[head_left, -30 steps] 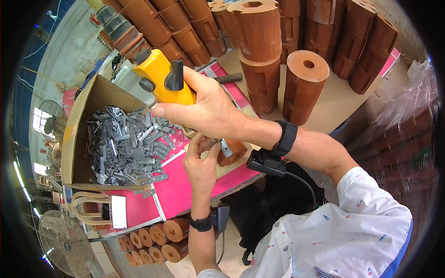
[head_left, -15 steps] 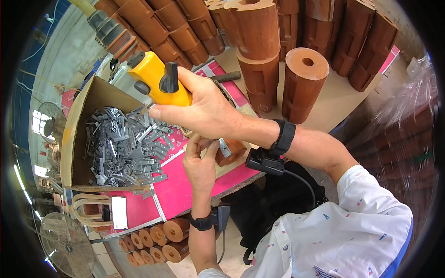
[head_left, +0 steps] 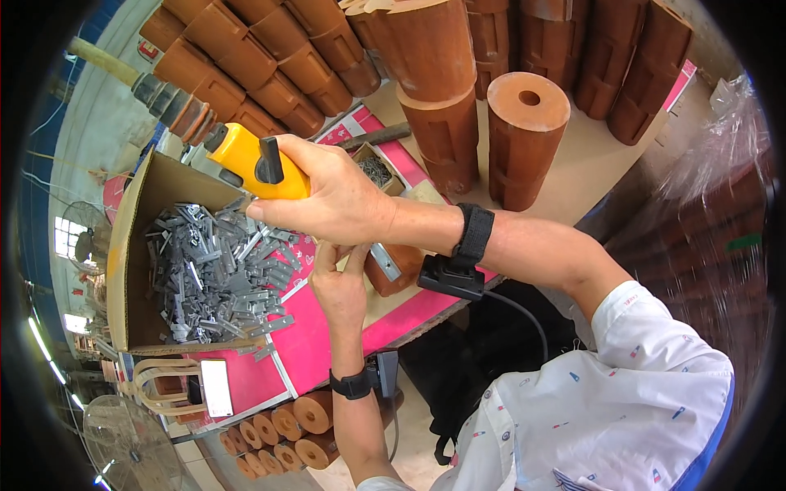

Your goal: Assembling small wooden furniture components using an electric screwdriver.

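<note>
My right hand [head_left: 336, 200] grips a yellow power tool [head_left: 254, 162] with a black trigger, held above the open cardboard box [head_left: 131, 245]. Just below it, my left hand [head_left: 340, 282] pinches a small grey metal bracket [head_left: 385, 260] against a short brown wooden piece [head_left: 393, 274] at the pink table's [head_left: 319, 344] near edge. The box holds several grey metal brackets [head_left: 217, 274]. How the tool's tip meets the work is hidden by my right hand.
Tall brown turned wooden cylinders [head_left: 524, 135] stand on the beige board behind, more stacked along the back. A small box of screws [head_left: 377, 170] lies near them. Round wooden blocks [head_left: 278, 430] sit under the table, a fan [head_left: 131, 442] at lower left.
My right hand and the yellow tool have drifted slightly left and lower over the box. My left hand stays at the bracket on the wooden piece.
</note>
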The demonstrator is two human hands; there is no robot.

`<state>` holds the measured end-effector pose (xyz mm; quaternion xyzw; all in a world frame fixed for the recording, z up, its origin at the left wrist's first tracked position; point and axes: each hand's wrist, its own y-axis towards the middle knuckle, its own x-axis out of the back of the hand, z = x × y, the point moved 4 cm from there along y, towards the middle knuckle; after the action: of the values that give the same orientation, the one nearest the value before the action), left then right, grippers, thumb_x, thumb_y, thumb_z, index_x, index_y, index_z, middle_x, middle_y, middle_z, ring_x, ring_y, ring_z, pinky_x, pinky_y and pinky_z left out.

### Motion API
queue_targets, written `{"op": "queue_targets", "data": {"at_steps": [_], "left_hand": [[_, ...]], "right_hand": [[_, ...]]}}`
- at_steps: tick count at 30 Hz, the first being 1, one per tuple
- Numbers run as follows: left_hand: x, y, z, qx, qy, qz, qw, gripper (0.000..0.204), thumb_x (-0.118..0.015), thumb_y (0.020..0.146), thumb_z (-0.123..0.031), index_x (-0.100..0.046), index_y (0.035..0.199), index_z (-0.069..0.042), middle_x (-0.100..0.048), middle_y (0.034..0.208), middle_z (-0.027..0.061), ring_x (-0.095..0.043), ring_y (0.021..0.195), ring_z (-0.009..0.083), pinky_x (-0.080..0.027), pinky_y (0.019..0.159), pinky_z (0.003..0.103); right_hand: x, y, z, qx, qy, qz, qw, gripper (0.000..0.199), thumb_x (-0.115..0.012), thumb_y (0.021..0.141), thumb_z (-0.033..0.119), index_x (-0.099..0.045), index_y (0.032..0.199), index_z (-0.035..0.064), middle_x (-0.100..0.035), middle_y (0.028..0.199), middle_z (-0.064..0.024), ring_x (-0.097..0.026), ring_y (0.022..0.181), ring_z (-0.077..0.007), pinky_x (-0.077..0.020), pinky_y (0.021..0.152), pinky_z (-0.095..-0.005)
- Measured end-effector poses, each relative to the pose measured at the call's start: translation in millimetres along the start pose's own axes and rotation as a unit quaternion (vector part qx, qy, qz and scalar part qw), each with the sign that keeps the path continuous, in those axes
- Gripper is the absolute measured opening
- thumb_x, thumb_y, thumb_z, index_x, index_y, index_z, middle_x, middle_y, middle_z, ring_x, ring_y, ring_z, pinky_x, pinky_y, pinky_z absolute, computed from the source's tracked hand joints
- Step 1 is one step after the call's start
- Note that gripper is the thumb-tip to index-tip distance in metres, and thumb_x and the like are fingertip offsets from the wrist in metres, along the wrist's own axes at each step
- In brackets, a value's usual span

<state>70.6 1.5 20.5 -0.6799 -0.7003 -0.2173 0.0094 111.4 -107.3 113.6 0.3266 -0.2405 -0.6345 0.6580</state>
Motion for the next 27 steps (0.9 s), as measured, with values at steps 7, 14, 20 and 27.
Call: {"op": "queue_targets", "data": {"at_steps": [7, 14, 20, 27], "left_hand": [[-0.2, -0.6, 1.0, 0.009, -0.001, -0.011, 1.000, 0.021, -0.072, 0.078, -0.004, -0.066, 0.097, 0.002, -0.069, 0.085, 0.0063, -0.059, 0.082, 0.0090, -0.043, 0.081, 0.026], [0.1, -1.6, 1.7, 0.007, 0.016, -0.014, 1.000, 0.021, -0.072, 0.078, -0.004, -0.066, 0.097, 0.002, -0.069, 0.086, 0.0065, -0.059, 0.083, 0.0094, -0.044, 0.081, 0.026], [0.9, -2.3, 5.5, -0.015, 0.043, -0.014, 0.999, 0.023, -0.071, 0.078, -0.004, -0.063, 0.099, 0.002, -0.068, 0.091, 0.0090, -0.065, 0.086, 0.0154, -0.047, 0.078, 0.028], [0.2, -1.8, 5.0, -0.013, 0.028, -0.012, 0.999, 0.023, -0.071, 0.078, -0.005, -0.063, 0.099, 0.002, -0.068, 0.091, 0.0094, -0.064, 0.086, 0.0154, -0.047, 0.078, 0.028]], "right_hand": [[0.2, -1.7, -2.9, 0.012, -0.017, 0.001, 1.000, 0.042, -0.074, 0.076, 0.019, -0.054, 0.107, -0.0006, -0.057, 0.081, -0.0065, -0.055, 0.073, -0.0130, -0.0463, 0.068, -0.0283], [1.0, -2.3, -2.7, 0.020, -0.017, -0.006, 1.000, 0.043, -0.075, 0.075, 0.018, -0.054, 0.107, -0.0004, -0.057, 0.081, -0.0075, -0.056, 0.073, -0.0146, -0.0463, 0.068, -0.0292], [0.4, -2.1, -0.6, 0.023, -0.030, 0.002, 0.999, 0.044, -0.076, 0.074, 0.018, -0.054, 0.107, -0.0008, -0.058, 0.082, -0.0086, -0.057, 0.073, -0.0159, -0.0465, 0.068, -0.0295], [1.0, -2.5, -1.8, 0.021, -0.023, -0.001, 1.000, 0.044, -0.075, 0.074, 0.019, -0.054, 0.107, -0.0010, -0.058, 0.082, -0.0093, -0.057, 0.073, -0.0168, -0.0467, 0.069, -0.0300]]}}
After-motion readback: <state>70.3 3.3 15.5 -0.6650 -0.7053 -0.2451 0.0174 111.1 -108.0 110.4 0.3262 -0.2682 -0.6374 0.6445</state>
